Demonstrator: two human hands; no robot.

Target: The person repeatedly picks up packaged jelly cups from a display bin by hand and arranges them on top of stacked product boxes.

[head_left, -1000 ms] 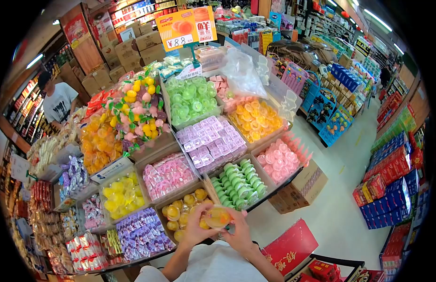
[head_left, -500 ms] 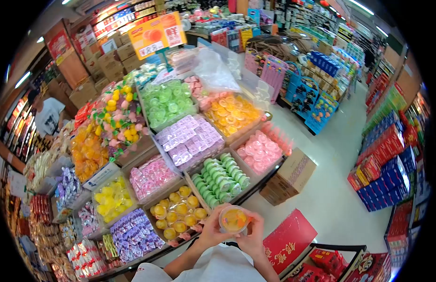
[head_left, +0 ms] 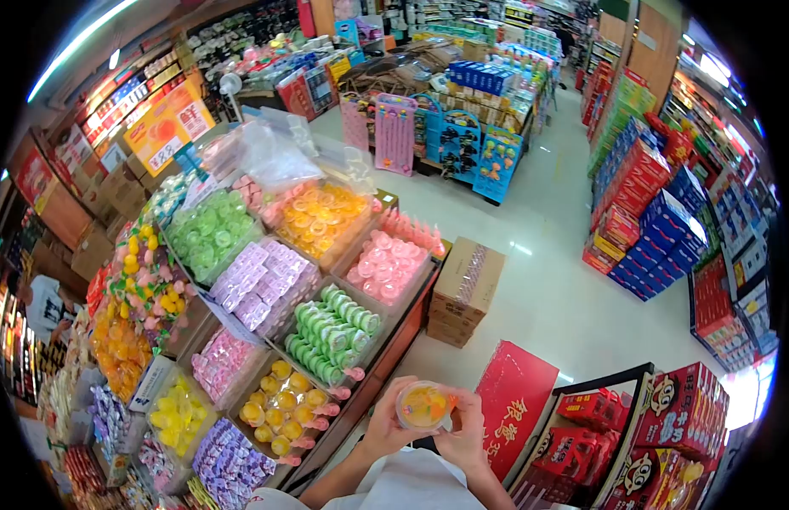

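Note:
A clear round fruit jelly cup [head_left: 422, 405], with yellow and orange contents showing through its top, is held between both hands in front of my body. My left hand [head_left: 386, 427] is closed around its left side. The fingers of my right hand [head_left: 464, 432] grip the right side, near an orange-red patch at the rim. Part of the cup's underside is hidden by the fingers. Left of my hands is a bin of round yellow jellies [head_left: 280, 406], and above it lie rows of green-and-white jelly cups [head_left: 331, 333].
The candy stand also carries purple packets [head_left: 263, 283], pink jellies [head_left: 388, 267] and orange ones [head_left: 320, 217]. A cardboard box [head_left: 465, 293] stands on the floor beside it. To my right are a red panel [head_left: 515, 404] and red gift cartons [head_left: 683, 408]. A person [head_left: 48, 306] is at far left.
My view has turned to the right, so the candy stand sits further left and more aisle shows. Both hands still hold the jelly cup at nearly the same spot before me.

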